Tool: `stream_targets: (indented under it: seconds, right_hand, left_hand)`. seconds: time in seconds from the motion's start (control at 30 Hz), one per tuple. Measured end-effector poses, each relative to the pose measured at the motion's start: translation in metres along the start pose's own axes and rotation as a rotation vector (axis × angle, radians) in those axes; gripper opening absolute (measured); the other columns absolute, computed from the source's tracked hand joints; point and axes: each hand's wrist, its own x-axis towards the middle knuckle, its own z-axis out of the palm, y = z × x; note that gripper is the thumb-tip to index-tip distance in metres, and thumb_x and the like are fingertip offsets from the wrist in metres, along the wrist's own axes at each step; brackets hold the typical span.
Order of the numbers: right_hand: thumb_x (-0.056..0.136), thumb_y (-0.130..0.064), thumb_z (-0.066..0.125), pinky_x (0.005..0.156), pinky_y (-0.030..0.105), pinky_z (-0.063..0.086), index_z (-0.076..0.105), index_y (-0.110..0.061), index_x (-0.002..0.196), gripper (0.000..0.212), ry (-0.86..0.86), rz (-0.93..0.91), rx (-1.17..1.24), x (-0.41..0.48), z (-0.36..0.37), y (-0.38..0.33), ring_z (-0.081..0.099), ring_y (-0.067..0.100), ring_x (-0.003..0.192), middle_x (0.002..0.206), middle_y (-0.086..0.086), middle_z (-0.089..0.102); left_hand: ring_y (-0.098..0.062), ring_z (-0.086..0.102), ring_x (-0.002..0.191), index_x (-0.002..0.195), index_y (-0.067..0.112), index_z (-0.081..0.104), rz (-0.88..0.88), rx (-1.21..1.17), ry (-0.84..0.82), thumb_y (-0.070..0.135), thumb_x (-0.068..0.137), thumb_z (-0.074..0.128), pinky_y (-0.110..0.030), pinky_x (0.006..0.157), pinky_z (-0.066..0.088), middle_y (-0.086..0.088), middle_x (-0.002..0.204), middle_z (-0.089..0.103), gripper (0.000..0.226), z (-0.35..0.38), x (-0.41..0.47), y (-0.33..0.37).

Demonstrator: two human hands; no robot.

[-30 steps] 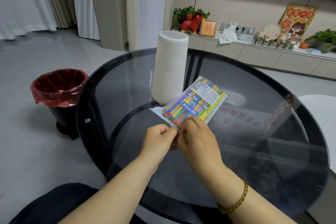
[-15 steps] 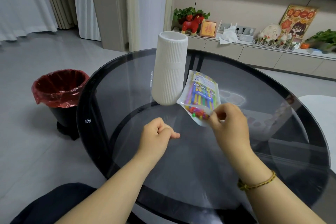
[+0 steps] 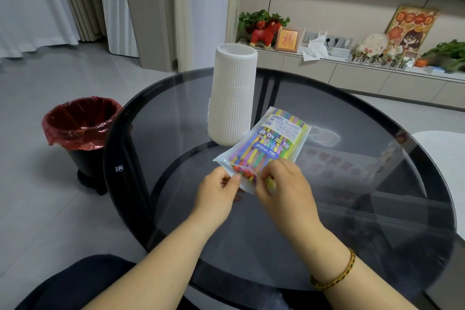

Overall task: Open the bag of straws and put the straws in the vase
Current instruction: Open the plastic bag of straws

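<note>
A clear plastic bag of coloured straws (image 3: 270,145) is held over the round dark glass table (image 3: 352,184), its far end pointing up and right. My left hand (image 3: 217,191) pinches the bag's near left edge. My right hand (image 3: 284,189) grips the near right part, fingers over the straw ends. The bag's near mouth looks parted between the two hands. A tall white ribbed vase (image 3: 232,95) stands upright on the table just behind and left of the bag, its top open.
A black bin with a red liner (image 3: 80,128) stands on the floor left of the table. A low cabinet (image 3: 364,78) with ornaments and plants runs along the far wall. A white seat edge (image 3: 445,158) shows at the right.
Half a second ago only my right hand held the bag, raised to the right. Now the bag is back at centre and lower, and my left hand has taken hold of its near edge again.
</note>
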Motion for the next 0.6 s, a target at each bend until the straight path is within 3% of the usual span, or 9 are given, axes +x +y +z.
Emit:
stream_targets:
  seconds: [0.1, 0.13, 0.23, 0.33, 0.4, 0.5, 0.57, 0.6]
  right_hand:
    - [0.069, -0.003, 0.070, 0.053, 0.031, 0.035, 0.052, 0.000, 0.063, 0.019, -0.036, -0.093, -0.113, 0.000, 0.005, -0.003, 0.052, 0.032, 0.061, 0.065, 0.019, 0.059]
    - [0.073, -0.005, 0.067, 0.053, 0.032, 0.034, 0.051, 0.000, 0.064, 0.018, -0.044, -0.091, -0.123, 0.002, 0.004, -0.004, 0.052, 0.032, 0.062, 0.066, 0.019, 0.059]
    - [0.078, -0.008, 0.058, 0.054, 0.036, 0.032, 0.042, -0.010, 0.065, 0.021, 0.025, 0.000, -0.033, 0.008, -0.006, -0.002, 0.047, 0.032, 0.063, 0.069, 0.019, 0.058]
    - [0.072, -0.003, 0.063, 0.046, 0.032, 0.034, 0.034, -0.017, 0.063, 0.033, 0.173, 0.059, -0.009, 0.008, -0.019, 0.001, 0.040, 0.030, 0.050, 0.055, 0.012, 0.052]
    - [0.074, -0.007, 0.062, 0.043, 0.027, 0.026, 0.033, -0.017, 0.065, 0.031, 0.128, 0.070, 0.008, 0.006, -0.019, 0.001, 0.035, 0.028, 0.050, 0.055, 0.002, 0.046]
    - [0.079, -0.013, 0.058, 0.049, 0.029, 0.028, 0.033, -0.017, 0.071, 0.026, 0.002, 0.081, 0.033, 0.003, -0.011, 0.001, 0.035, 0.029, 0.056, 0.060, -0.001, 0.044]
    - [0.080, -0.015, 0.058, 0.055, 0.032, 0.035, 0.036, -0.015, 0.075, 0.023, -0.057, 0.079, 0.082, 0.002, -0.007, -0.001, 0.038, 0.030, 0.058, 0.063, 0.001, 0.046]
    - [0.080, -0.015, 0.058, 0.055, 0.033, 0.037, 0.040, -0.013, 0.076, 0.019, -0.069, 0.057, 0.106, 0.001, -0.005, -0.002, 0.039, 0.029, 0.058, 0.063, 0.001, 0.047]
  left_hand:
    - [-0.010, 0.061, 0.062, 0.072, 0.019, 0.054, 0.012, 0.117, -0.038, 0.018, 0.088, 0.050, -0.020, 0.059, 0.049, 0.002, 0.070, 0.062, 0.017, 0.000, -0.004, -0.002]
    - [-0.015, 0.058, 0.063, 0.069, 0.018, 0.052, 0.021, 0.146, -0.032, 0.020, 0.089, 0.050, -0.020, 0.058, 0.047, 0.003, 0.066, 0.059, 0.019, -0.001, -0.004, -0.002]
    - [-0.010, 0.043, 0.052, 0.062, 0.015, 0.043, 0.084, 0.234, 0.045, 0.021, 0.089, 0.049, -0.011, 0.044, 0.031, 0.006, 0.055, 0.047, 0.028, -0.008, -0.001, 0.000]
    - [-0.003, 0.040, 0.041, 0.055, 0.019, 0.032, 0.150, 0.257, 0.082, 0.015, 0.086, 0.051, -0.008, 0.038, 0.031, 0.011, 0.042, 0.051, 0.037, -0.016, 0.002, 0.002]
    - [0.003, 0.042, 0.039, 0.053, 0.020, 0.033, 0.156, 0.244, 0.098, 0.013, 0.084, 0.053, -0.007, 0.038, 0.031, 0.024, 0.041, 0.053, 0.038, -0.017, 0.002, 0.001]
    - [0.001, 0.055, 0.050, 0.060, 0.027, 0.043, 0.133, 0.171, 0.127, 0.015, 0.082, 0.058, -0.012, 0.049, 0.044, 0.016, 0.052, 0.059, 0.030, -0.016, 0.002, -0.001]
    - [-0.001, 0.060, 0.055, 0.075, 0.040, 0.050, 0.126, 0.071, 0.113, 0.015, 0.085, 0.056, -0.022, 0.053, 0.053, 0.018, 0.069, 0.062, 0.027, -0.016, 0.001, -0.001]
    - [-0.001, 0.061, 0.056, 0.085, 0.045, 0.051, 0.129, 0.055, 0.096, 0.015, 0.087, 0.052, -0.019, 0.051, 0.054, 0.021, 0.073, 0.062, 0.030, -0.015, 0.001, 0.000]
